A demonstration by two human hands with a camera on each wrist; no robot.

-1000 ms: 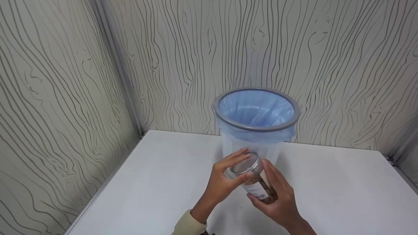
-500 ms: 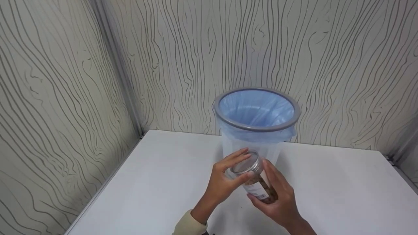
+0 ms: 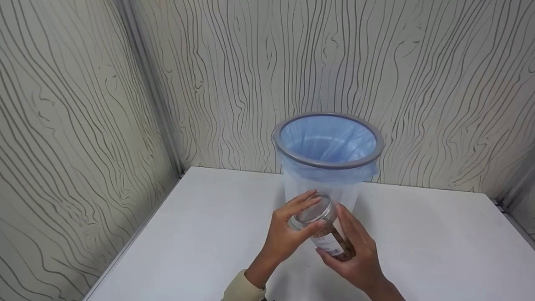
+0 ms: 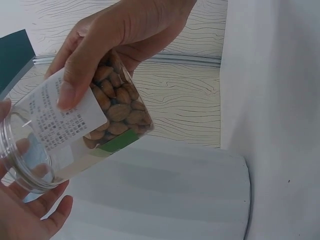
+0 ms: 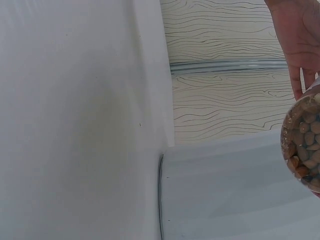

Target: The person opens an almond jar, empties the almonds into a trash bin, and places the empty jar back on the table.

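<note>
A clear jar of almonds (image 3: 329, 242) with a white printed label is held tilted between both hands, above the white table. My right hand (image 3: 361, 255) grips the jar's body, its thumb lying across the label (image 4: 62, 122) in the left wrist view. Around the clear round top end of the jar (image 3: 313, 211), the fingers and thumb of my left hand (image 3: 282, 234) are curved at the rim. In the left wrist view the nuts (image 4: 117, 107) are gathered toward the base. The right wrist view shows the jar's round bottom (image 5: 302, 145), packed with almonds.
Behind the hands stands a translucent bin with a grey rim (image 3: 330, 165) and a blue bag liner (image 3: 328, 142) in it. The white table (image 3: 200, 217) meets wood-patterned panels (image 3: 225, 83) at the back and left side.
</note>
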